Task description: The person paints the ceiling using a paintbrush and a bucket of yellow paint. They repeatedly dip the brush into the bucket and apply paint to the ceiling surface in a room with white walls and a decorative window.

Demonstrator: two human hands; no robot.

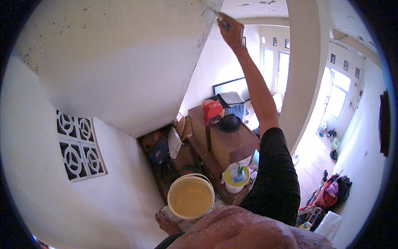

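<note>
My right arm stretches up and away, and my right hand [233, 33] is closed around a paintbrush [225, 24]. The brush head meets the upper edge of a slanted white surface [124, 70] and is hard to make out there. Low in front of me, my left hand [168, 224] steadies a round white bucket [170, 198] from its lower left side; part of that hand is hidden. Pale yellow paint [190, 200] fills the inside of the bucket, whose handle lies over the far rim.
Brown cabinets [232, 145] stand below, topped by a dark hat [229, 123] and folded cloth. A yellow-lidded tub [235, 186] sits near my right arm. A pillar [304, 62] rises on the right, and a vent block [81, 145] is set in the left wall.
</note>
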